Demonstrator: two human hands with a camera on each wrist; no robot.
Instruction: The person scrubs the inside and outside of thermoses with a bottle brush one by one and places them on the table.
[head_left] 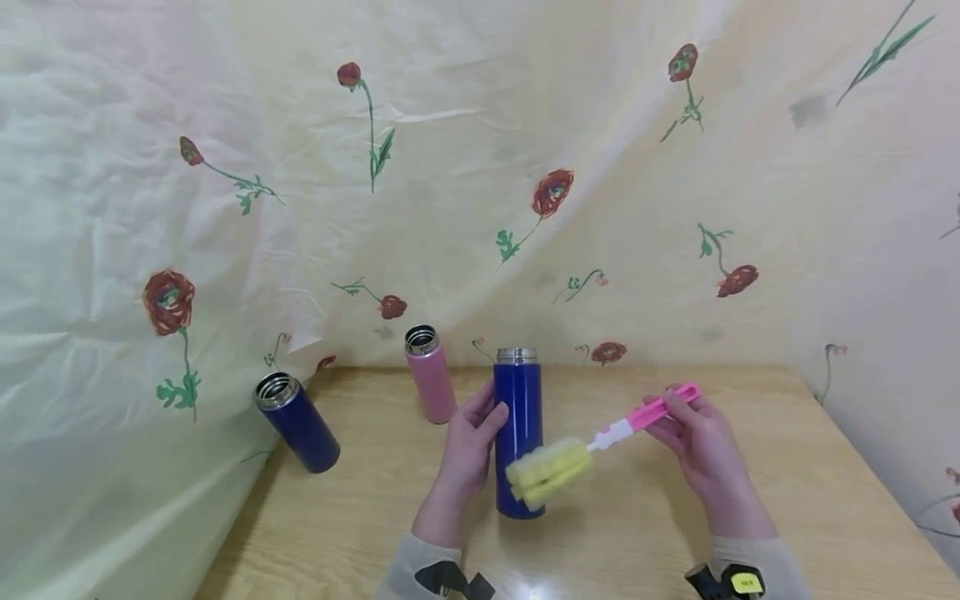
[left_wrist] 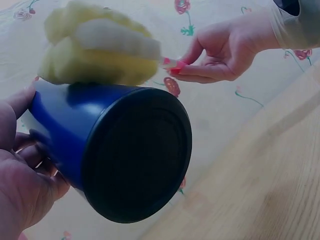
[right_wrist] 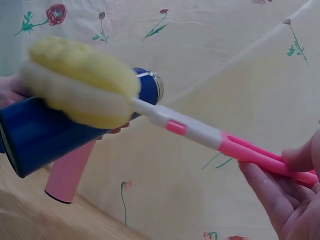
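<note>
My left hand (head_left: 471, 446) grips a tall blue bottle (head_left: 519, 425) with a steel neck, thumb on its front and fingers around the far side. The black base of this blue bottle (left_wrist: 137, 155) faces the left wrist view. In my right hand (head_left: 701, 446) is a sponge bottle brush, pinched by its pink handle (right_wrist: 260, 159) between thumb and fingers. The yellow and white sponge head (head_left: 549, 472) overlaps the lower side of the bottle in the head view. It looks blurred in both wrist views, lying along the bottle's outer wall.
A pink bottle (head_left: 432, 382) stands uncapped at the back of the wooden table (head_left: 630, 533). Farther left is a second, shorter blue bottle (head_left: 303, 433), also uncapped. Flower-patterned cloth (head_left: 450, 167) hangs behind the table and along its sides.
</note>
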